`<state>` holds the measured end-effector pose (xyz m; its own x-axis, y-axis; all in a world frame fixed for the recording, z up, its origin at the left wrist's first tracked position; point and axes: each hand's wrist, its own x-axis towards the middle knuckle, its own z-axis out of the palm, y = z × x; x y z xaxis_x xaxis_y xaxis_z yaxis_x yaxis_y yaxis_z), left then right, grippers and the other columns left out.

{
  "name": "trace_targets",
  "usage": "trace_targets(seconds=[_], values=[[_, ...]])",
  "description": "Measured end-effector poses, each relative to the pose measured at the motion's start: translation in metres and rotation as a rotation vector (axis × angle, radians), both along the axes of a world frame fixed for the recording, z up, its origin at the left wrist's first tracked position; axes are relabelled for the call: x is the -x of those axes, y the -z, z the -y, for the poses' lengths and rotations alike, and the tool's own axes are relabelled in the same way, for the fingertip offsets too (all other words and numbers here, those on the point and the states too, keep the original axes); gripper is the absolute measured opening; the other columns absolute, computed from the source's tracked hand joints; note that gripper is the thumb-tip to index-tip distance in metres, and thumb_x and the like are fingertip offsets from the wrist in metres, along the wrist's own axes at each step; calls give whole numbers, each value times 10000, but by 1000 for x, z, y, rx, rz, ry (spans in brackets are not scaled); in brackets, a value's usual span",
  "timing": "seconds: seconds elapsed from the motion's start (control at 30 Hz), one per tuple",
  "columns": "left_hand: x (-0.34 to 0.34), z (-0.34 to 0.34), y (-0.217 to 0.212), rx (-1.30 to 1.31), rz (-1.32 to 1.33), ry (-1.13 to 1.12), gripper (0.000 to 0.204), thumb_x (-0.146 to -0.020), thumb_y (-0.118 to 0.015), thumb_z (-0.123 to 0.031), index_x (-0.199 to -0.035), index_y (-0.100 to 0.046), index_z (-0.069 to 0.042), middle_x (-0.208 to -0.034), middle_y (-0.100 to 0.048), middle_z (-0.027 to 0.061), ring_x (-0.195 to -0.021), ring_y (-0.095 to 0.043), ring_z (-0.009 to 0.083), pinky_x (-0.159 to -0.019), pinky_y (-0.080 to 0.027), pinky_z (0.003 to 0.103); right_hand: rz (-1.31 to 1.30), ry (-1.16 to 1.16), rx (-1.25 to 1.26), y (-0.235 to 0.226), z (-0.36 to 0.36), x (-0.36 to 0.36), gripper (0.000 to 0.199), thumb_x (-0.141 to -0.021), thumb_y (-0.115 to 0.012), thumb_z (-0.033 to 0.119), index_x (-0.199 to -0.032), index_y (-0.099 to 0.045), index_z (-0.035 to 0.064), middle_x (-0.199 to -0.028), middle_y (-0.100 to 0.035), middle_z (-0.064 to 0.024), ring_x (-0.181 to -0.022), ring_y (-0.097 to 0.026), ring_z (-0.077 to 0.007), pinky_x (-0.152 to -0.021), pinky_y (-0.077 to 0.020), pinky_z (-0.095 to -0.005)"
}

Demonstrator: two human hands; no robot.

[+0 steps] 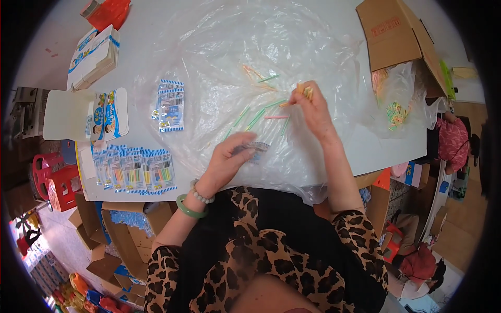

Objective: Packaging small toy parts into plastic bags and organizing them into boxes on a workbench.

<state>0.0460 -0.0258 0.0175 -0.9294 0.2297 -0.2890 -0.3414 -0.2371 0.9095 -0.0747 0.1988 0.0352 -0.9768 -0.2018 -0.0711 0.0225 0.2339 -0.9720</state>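
I take the big crumpled clear plastic sheet spread over the white counter as my landmark. On its middle lie scattered thin coloured sticks, green, pink and orange, loose and apart from one another. My right hand sits over the sheet's right half, fingers pinched on a small bundle of orange-yellow sticks. To do this well I judge I should pick singly and keep the ends level in the pinch. My left hand rests at the sheet's near edge, fingers curled onto a small flat clear packet; I cannot tell whether anything is inside it.

Right of the sheet, an open brown cardboard box lies tipped, a clear bag of coloured sticks spilling below it. Left of the sheet lie a row of filled blue-and-white blister packets, showing coloured sticks inside.
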Motion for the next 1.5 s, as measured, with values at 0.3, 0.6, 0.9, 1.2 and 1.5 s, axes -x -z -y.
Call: trace_targets(seconds=[0.3,0.6,0.9,1.2,1.5], values=[[11,-16,-11,267,-687,38,272,-779,-448,51,-1004,-574,-36,-1256,-481,186,-1208,-440,341,-1014,-357,398,-503,-223,-257,62,53,-60,416,-838,-635,213,-1180,-506,16,-1190,-534,-157,-1116,-524,-305,-941,-421,-390],[4,-12,-32,393,-1092,-92,161,-663,-572,6,-821,-552,-19,-975,-522,137,-1029,-493,331,-895,-411,412,-329,-177,193,80,50,-64,147,-850,-598,146,-889,-517,29,-863,-547,-96,-793,-552,-216,-718,-449,-315],[2,-25,-20,542,-1174,-130,162,-679,-583,22,-819,-518,-28,-995,-540,118,-1003,-505,330,-918,-410,422,-121,-139,265,56,72,-75,159,-846,-601,167,-873,-532,26,-835,-539,-87,-789,-547,-225,-713,-451,-332],[12,16,-20,385,-91,-174,237,-920,-539,-174,-1058,-634,-5,-895,-644,27,-809,-576,97,-729,-485,265,-213,-15,-134,40,56,-64,81,-832,-574,93,-876,-542,34,-753,-540,-115,-715,-537,-198,-650,-434,-337],[18,19,-5,-29,86,-244,171,-914,-569,-118,-971,-642,27,-867,-632,1,-803,-551,36,-682,-463,203,-256,-167,-116,40,49,-65,136,-861,-565,43,-997,-562,32,-846,-610,-51,-755,-574,-157,-712,-461,-271]])
